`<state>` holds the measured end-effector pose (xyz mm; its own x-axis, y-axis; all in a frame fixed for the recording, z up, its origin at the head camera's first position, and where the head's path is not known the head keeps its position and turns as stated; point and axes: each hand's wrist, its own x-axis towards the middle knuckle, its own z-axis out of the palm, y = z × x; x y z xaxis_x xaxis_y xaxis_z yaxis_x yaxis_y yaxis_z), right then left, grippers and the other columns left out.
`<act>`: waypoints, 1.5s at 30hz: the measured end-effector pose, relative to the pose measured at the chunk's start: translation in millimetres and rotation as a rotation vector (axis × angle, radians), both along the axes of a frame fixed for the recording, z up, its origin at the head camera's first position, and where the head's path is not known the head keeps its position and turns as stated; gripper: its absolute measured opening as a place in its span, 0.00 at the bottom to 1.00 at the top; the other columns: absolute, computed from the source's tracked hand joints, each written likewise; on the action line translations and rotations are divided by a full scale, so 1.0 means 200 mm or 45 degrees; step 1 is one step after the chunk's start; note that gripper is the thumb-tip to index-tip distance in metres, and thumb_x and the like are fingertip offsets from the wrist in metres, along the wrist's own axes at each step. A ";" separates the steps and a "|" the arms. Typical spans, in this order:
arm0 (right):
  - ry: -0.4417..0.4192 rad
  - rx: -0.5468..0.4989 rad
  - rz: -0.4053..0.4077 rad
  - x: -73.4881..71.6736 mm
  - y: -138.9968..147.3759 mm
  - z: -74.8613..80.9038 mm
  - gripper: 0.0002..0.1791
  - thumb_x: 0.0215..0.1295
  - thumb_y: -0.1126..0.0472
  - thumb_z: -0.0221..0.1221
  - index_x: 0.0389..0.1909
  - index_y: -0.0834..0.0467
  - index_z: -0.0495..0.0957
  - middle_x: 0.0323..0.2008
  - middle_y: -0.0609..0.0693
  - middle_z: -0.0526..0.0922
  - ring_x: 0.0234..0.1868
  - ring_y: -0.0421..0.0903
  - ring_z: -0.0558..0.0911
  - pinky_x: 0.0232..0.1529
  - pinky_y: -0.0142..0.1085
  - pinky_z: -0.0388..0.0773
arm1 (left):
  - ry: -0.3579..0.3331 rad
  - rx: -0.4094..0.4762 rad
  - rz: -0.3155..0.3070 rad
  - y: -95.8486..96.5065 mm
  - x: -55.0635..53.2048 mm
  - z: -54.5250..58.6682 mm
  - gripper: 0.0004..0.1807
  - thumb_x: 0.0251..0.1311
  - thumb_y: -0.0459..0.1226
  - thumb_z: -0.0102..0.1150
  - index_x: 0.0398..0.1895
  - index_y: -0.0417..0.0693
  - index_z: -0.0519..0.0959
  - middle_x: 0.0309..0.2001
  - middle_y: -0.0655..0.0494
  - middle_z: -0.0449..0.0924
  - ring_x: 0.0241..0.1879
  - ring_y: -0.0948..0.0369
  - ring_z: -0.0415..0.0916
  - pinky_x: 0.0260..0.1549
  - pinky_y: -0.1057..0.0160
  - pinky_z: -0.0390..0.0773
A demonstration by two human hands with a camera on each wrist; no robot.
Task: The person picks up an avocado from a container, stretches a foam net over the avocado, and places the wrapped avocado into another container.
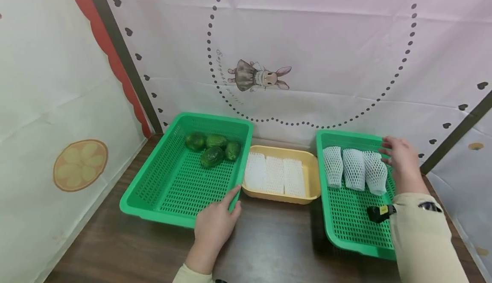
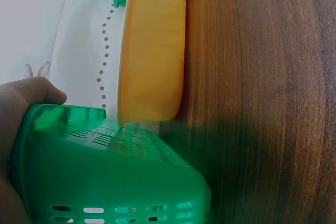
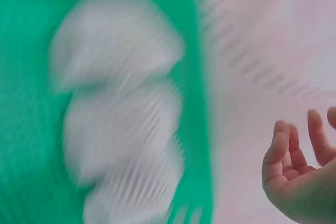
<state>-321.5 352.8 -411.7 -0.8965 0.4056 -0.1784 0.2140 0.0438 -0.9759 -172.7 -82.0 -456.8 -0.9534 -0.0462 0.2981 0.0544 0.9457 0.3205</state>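
Note:
My left hand (image 1: 215,223) grips the near right corner of the left green basket (image 1: 161,217), with a finger along its rim. In that basket lie several dark green fruits (image 1: 212,156) that look like avocados. My right hand (image 1: 403,163) is above the far right part of the right green basket (image 1: 326,227), its fingers loosely bent and nothing held. Beside that hand, three white foam net sleeves (image 1: 353,169) lie in a row in the basket; what is inside them is hidden. The right wrist view shows these sleeves (image 3: 121,124) blurred.
Between the baskets stands a yellow tray (image 1: 312,174) holding flat white foam nets (image 1: 274,175). Everything rests on a dark wooden table (image 1: 276,240). Behind it hangs a printed cloth (image 1: 326,61) with a rabbit, and cloth also borders both sides.

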 end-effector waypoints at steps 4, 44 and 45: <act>0.320 -0.748 0.106 0.28 -0.22 0.25 0.09 0.69 0.56 0.50 0.36 0.58 0.75 0.33 0.49 0.77 0.35 0.44 0.75 0.32 0.34 0.68 | -0.031 0.022 -0.006 0.01 0.00 0.00 0.22 0.59 0.48 0.55 0.58 0.65 0.74 0.05 0.61 0.53 0.06 0.64 0.49 0.05 0.64 0.51; -0.104 0.405 0.302 0.54 -0.88 -0.15 0.28 0.66 0.72 0.41 0.68 0.65 0.56 0.66 0.67 0.51 0.64 0.64 0.56 0.57 0.55 0.61 | -0.036 0.249 -0.220 -0.14 -0.08 0.54 0.27 0.62 0.46 0.54 0.63 0.49 0.68 0.57 0.45 0.70 0.56 0.47 0.66 0.50 0.43 0.68; -0.103 0.411 0.300 0.54 -0.87 -0.15 0.28 0.66 0.71 0.41 0.68 0.65 0.56 0.66 0.68 0.51 0.64 0.64 0.56 0.57 0.56 0.61 | -0.005 0.240 -0.230 -0.16 -0.12 0.62 0.25 0.62 0.45 0.53 0.62 0.48 0.68 0.56 0.46 0.71 0.56 0.48 0.66 0.50 0.44 0.68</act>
<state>-214.4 177.9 -441.7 -0.9599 0.2372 -0.1496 0.2372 0.4023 -0.8843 -197.1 -115.0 -332.0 -0.9525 0.0702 0.2963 0.2149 0.8443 0.4908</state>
